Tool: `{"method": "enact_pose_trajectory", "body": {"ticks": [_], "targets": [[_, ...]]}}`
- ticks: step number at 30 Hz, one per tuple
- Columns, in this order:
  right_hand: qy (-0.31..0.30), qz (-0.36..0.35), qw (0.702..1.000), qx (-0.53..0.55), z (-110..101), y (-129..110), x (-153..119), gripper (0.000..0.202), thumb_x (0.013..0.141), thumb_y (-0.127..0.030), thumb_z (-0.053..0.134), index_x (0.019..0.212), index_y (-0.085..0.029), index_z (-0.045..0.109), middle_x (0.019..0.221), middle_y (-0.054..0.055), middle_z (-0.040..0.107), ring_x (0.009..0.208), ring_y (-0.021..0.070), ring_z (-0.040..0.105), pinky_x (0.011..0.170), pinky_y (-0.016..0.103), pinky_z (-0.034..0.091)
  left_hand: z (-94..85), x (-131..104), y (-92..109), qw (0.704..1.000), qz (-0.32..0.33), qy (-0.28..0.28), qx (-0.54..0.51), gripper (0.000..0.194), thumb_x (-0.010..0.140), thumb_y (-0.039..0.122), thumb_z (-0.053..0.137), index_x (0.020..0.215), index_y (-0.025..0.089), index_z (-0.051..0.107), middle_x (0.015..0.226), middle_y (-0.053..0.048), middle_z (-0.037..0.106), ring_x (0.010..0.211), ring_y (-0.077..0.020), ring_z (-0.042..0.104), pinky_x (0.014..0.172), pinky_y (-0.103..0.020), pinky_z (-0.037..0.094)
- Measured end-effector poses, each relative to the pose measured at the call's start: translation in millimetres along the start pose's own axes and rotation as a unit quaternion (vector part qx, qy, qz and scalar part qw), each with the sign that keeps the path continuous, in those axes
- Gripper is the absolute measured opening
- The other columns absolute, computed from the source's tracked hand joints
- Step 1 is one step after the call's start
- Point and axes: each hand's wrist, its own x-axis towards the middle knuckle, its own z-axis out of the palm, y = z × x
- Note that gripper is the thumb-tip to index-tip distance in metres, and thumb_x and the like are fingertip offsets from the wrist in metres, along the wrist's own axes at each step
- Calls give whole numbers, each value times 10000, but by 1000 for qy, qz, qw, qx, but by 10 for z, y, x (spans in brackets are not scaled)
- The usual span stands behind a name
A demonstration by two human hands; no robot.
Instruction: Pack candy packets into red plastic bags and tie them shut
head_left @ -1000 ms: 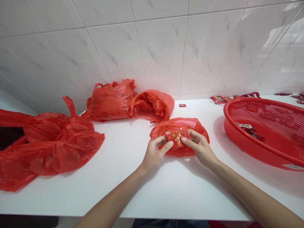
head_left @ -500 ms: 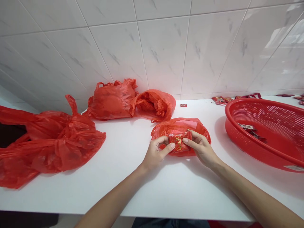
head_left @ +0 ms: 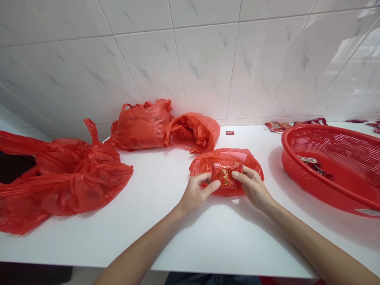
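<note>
Between my two hands is a small red snack packet [head_left: 225, 177] with gold lettering, its printed face turned up toward me. The thumb and fingers of my left hand [head_left: 198, 190] pinch its left side. My right hand [head_left: 253, 186] grips the right side, thumb lying on the front. What the packet contains is hidden. Just behind and beneath it, an opened red plastic bag [head_left: 251, 161] rests on the white table [head_left: 154, 198], its mouth spread around the packet.
A red mesh basket [head_left: 314, 194] with a few wrappers inside stands at the right. Filled red bags [head_left: 139, 126] lean near the tiled wall, and another large bag [head_left: 80, 178] lies left. A tiny red packet [head_left: 229, 133] and several packets [head_left: 279, 126] lie at the back.
The packet has turned slightly in my fingers, and more of its right edge shows. Both hands keep their hold in nearly the same place.
</note>
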Motion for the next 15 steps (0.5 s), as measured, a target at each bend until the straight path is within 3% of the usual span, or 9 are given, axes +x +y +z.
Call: {"method": "enact_pose_trajectory", "body": {"ticks": [6,15], "targets": [[-22,21,1000,5,7,2,-13,307,803,-505,779,808,-205,717,788,17,695,733,171,627,711,293,518,-15,9,12,999,-10,-8,-29,386,846,494,679,682,160,575,663,13,519,661,-126,472,658,-274,407],[-24,40,998,44,36,-45,-6,299,760,-493,818,815,-227,693,801,11,691,785,201,655,779,341,538,-32,1,32,999,35,-11,6,390,851,542,685,822,155,717,731,-36,647,759,-185,598,726,-310,503]]}}
